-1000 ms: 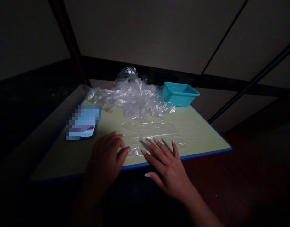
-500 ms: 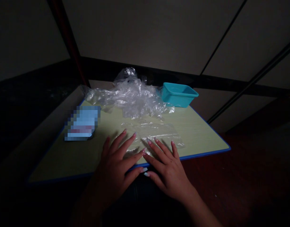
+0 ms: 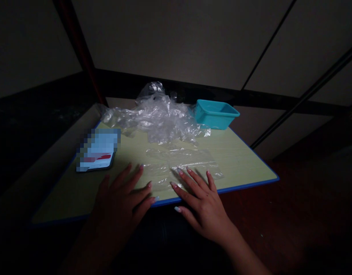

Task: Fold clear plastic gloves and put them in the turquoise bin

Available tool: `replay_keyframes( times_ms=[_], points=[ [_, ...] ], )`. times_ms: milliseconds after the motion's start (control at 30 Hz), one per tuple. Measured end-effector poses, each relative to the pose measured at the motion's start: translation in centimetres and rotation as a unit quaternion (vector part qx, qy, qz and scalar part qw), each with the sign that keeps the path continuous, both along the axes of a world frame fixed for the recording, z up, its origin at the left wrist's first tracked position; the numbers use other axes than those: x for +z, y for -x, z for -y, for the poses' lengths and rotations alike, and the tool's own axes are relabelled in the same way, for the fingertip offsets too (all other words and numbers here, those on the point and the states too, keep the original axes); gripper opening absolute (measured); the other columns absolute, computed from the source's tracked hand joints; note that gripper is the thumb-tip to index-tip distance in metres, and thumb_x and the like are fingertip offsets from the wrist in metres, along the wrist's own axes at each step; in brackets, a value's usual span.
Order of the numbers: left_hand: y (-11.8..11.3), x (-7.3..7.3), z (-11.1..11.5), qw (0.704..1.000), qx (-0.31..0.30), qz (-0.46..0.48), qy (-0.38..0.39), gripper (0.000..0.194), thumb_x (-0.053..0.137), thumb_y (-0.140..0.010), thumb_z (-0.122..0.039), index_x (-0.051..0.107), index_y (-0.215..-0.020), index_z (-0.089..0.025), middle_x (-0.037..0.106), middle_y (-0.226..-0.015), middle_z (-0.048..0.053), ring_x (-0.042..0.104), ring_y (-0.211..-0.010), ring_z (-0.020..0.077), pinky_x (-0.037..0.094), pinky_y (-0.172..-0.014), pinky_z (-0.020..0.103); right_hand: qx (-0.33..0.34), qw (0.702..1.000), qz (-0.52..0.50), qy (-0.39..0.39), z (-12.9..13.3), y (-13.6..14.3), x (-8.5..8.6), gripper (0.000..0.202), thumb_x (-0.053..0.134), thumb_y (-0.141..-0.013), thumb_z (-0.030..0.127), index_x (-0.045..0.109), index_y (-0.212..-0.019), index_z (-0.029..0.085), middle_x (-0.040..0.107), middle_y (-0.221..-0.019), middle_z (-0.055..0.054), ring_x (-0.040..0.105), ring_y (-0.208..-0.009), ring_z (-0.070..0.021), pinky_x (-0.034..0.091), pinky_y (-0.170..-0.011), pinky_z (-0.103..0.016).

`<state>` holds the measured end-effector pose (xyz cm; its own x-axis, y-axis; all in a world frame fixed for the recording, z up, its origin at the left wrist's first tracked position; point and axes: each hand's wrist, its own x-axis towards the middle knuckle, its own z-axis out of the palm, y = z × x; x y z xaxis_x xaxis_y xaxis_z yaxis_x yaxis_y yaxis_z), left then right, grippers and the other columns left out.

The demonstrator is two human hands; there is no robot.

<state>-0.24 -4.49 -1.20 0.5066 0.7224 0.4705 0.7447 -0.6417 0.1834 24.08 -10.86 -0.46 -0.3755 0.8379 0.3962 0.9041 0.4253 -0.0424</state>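
A clear plastic bag lies flattened near the front edge of the small table. My right hand rests on its near part, palm down, fingers spread. Just left of it, my left hand is also spread palm down, its fingertips at the left end of the bag; whether they touch it I cannot tell. Neither hand grips anything. Behind the flat bag sits a crumpled heap of clear plastic bags.
A turquoise plastic basket stands at the table's back right, beside the heap. On the left lies a phone with its lit screen partly blurred out. Cabinet panels rise behind the table, and dark reddish floor shows at right.
My left hand has slid left and slightly toward me, away from my right hand, uncovering more of the flat bag. My right hand has stayed almost in place.
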Motion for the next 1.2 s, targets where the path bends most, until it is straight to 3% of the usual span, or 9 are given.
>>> replay_keyframes(
  times_ms=[200,333,467,533,800,1033,1200],
  points=[
    [1.5,-0.1,0.5,0.999,0.034,0.008,-0.013,0.042,0.047,-0.088,-0.056,0.072,-0.109,-0.029,0.061,-0.133,0.012,0.045,-0.129,0.0448,0.036,-0.095,0.073,-0.002,1.0,0.001,-0.002,0.0,0.0,-0.2,0.046,0.052,-0.094,0.035,0.049,-0.139,0.031,0.036,-0.154,-0.002,0.029,-0.143,-0.0253,0.009,-0.118,-0.057],
    [0.2,0.4,0.6,0.999,-0.033,0.021,-0.02,0.044,0.048,-0.09,-0.051,0.064,-0.123,-0.028,0.055,-0.14,0.01,0.043,-0.134,0.0366,0.039,-0.102,0.062,0.005,1.0,0.01,-0.007,0.0,0.0,-0.3,0.054,0.051,-0.094,0.034,0.039,-0.146,0.027,0.034,-0.155,-0.005,0.029,-0.143,-0.0263,0.009,-0.117,-0.059],
    [-1.2,0.4,0.4,0.996,-0.086,0.025,-0.012,0.035,0.052,-0.09,-0.044,0.067,-0.118,-0.032,0.052,-0.143,0.006,0.041,-0.136,0.0327,0.041,-0.104,0.055,0.009,1.0,-0.005,-0.013,0.1,-0.2,-0.3,0.073,0.051,-0.093,0.033,0.014,-0.154,0.014,0.036,-0.152,-0.014,0.032,-0.142,-0.0266,0.016,-0.117,-0.058],
    [-1.4,0.3,0.2,0.996,-0.088,0.031,-0.017,0.033,0.053,-0.089,-0.043,0.069,-0.117,-0.032,0.052,-0.143,0.006,0.041,-0.136,0.0334,0.042,-0.104,0.055,0.012,1.0,-0.008,-0.016,0.1,-0.2,-0.4,0.076,0.051,-0.093,0.033,0.011,-0.154,0.013,0.037,-0.152,-0.015,0.032,-0.142,-0.0269,0.018,-0.117,-0.059],
    [-1.0,0.0,-0.2,0.997,-0.06,0.04,-0.04,0.029,0.052,-0.09,-0.042,0.074,-0.104,-0.029,0.057,-0.137,0.01,0.047,-0.13,0.0363,0.043,-0.1,0.059,0.017,1.0,0.01,-0.014,0.0,-0.3,-0.3,0.05,0.051,-0.094,0.035,0.045,-0.142,0.025,0.036,-0.154,-0.006,0.03,-0.142,-0.0257,0.013,-0.118,-0.057],
    [-0.6,0.0,-0.3,0.996,-0.06,0.039,-0.054,0.033,0.048,-0.091,-0.044,0.074,-0.105,-0.027,0.058,-0.137,0.011,0.047,-0.13,0.0348,0.046,-0.098,0.057,0.018,1.0,0.005,-0.013,0.0,-0.2,-0.3,0.056,0.051,-0.093,0.034,0.038,-0.146,0.02,0.038,-0.152,-0.009,0.031,-0.142,-0.0247,0.013,-0.118,-0.056],
    [-0.5,0.1,-0.3,0.996,-0.071,0.029,-0.043,0.032,0.049,-0.092,-0.045,0.074,-0.105,-0.03,0.057,-0.137,0.009,0.047,-0.13,0.0338,0.047,-0.097,0.055,0.019,1.0,0.004,-0.014,-0.1,-0.3,-0.3,0.048,0.052,-0.093,0.034,0.047,-0.141,0.026,0.038,-0.153,-0.005,0.031,-0.142,-0.0244,0.012,-0.118,-0.054]
  ],
)
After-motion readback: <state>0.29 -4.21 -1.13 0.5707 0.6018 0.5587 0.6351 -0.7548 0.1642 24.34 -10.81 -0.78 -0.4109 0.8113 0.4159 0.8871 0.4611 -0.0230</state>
